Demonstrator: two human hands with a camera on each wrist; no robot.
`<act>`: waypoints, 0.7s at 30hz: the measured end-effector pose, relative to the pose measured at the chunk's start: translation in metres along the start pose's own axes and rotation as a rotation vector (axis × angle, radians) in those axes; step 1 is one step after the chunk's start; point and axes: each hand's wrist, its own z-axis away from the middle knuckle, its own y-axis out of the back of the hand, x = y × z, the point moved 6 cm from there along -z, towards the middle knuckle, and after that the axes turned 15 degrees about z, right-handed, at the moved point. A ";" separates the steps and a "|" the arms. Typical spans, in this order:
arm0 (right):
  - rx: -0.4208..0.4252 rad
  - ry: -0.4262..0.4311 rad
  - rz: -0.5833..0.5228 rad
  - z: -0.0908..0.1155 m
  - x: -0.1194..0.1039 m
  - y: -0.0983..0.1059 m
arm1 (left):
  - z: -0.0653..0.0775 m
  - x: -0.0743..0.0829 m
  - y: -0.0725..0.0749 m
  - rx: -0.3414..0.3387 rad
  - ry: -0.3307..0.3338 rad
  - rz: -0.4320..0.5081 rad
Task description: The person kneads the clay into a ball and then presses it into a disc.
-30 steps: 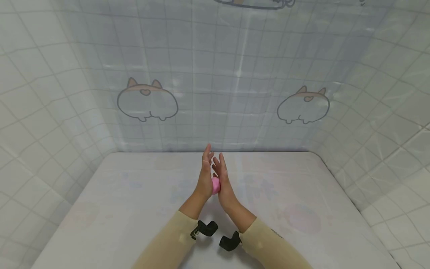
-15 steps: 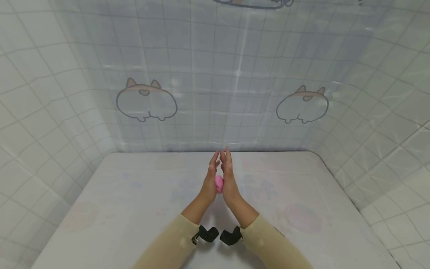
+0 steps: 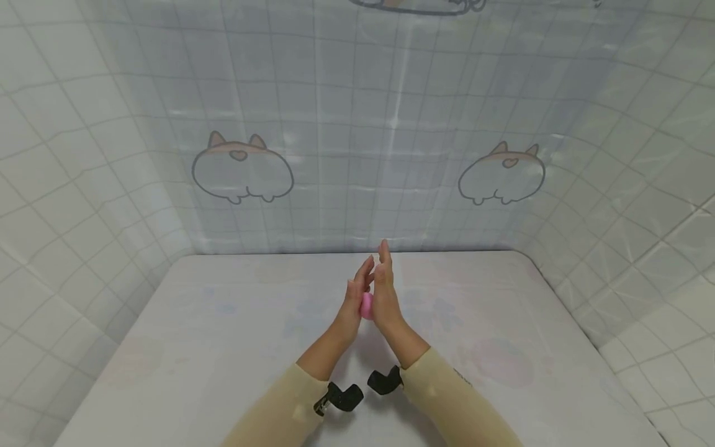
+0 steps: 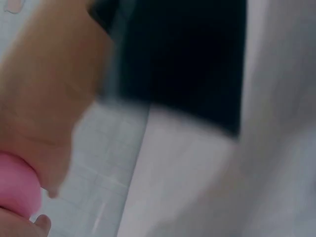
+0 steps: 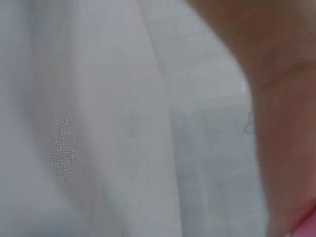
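Pink lump (image 3: 366, 306) lengthwise between facing hands

In the head view, the visible part of the lump is taller than it is wide, its longer axis running away from the person, roughly in line with the fingers (image 3: 384, 250). The palms cover its two sides, so its full outline and true long axis cannot be told.

It looks smooth, matte and evenly coloured, with rounded edges. The left wrist view shows a plump, curved face cut off by the frame's edge; the right wrist view catches only a sliver in the lower corner.

The left hand (image 3: 350, 304) and right hand (image 3: 383, 298) press it from either side, above the pale bench (image 3: 223, 347) and near the middle of its width. Fingers on both hands are straight and point forward, curled round nothing; the lump is held by the palms alone, toward their heels. Below them, a black wrist device (image 3: 346, 398) juts from the left sleeve (image 3: 279, 403) and a second black device (image 3: 385, 380) from the right sleeve (image 3: 458, 397).

Half a second ago the fingertips stood closer to level; now the right hand reaches farther forward and the left lies back. One second ago the left led instead. The lump's exposed side now looks rounder than the dented one half a second ago, and it sits slightly farther right than in the earliest view.
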 end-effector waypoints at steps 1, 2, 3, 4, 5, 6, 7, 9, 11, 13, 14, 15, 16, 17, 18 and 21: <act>-0.001 -0.005 0.018 -0.001 0.002 0.000 | 0.001 0.002 -0.001 -0.002 0.000 0.006; -0.004 -0.010 0.034 -0.001 0.003 0.000 | 0.001 0.004 -0.002 -0.004 -0.004 0.012; -0.015 -0.016 0.043 -0.001 0.005 -0.001 | 0.002 0.006 -0.003 -0.006 -0.010 0.020; -0.029 -0.022 0.049 -0.001 0.007 -0.003 | 0.002 0.008 -0.004 -0.006 -0.017 0.024; -0.048 -0.026 0.045 -0.001 0.008 -0.004 | 0.003 0.009 -0.004 -0.002 -0.021 0.025; -0.070 -0.032 0.041 -0.001 0.010 -0.006 | 0.003 0.011 -0.004 0.002 -0.029 0.025; -0.092 -0.032 0.028 -0.001 0.012 -0.008 | 0.003 0.012 -0.004 0.007 -0.034 0.025; -0.129 -0.035 0.012 0.001 0.015 -0.013 | 0.004 0.014 -0.004 0.016 -0.046 0.026; -0.150 -0.025 0.001 0.002 0.015 -0.016 | 0.004 0.015 -0.002 0.031 -0.055 0.026; -0.166 -0.018 -0.005 0.003 0.015 -0.019 | 0.003 0.016 0.000 0.051 -0.063 0.024; -0.175 -0.020 -0.013 0.004 0.016 -0.021 | 0.003 0.015 0.001 0.064 -0.068 0.018; -0.182 -0.017 -0.015 0.006 0.016 -0.022 | 0.002 0.015 0.003 0.082 -0.072 0.011; -0.191 -0.008 -0.025 0.007 0.015 -0.023 | 0.001 0.015 0.005 0.100 -0.076 0.006; -0.201 -0.003 -0.031 0.008 0.015 -0.024 | 0.001 0.014 0.007 0.117 -0.079 0.000; -0.212 -0.001 -0.037 0.010 0.015 -0.026 | 0.000 0.013 0.009 0.135 -0.079 -0.009; -0.237 0.029 -0.047 0.014 0.013 -0.029 | -0.002 0.009 0.015 0.175 -0.079 -0.044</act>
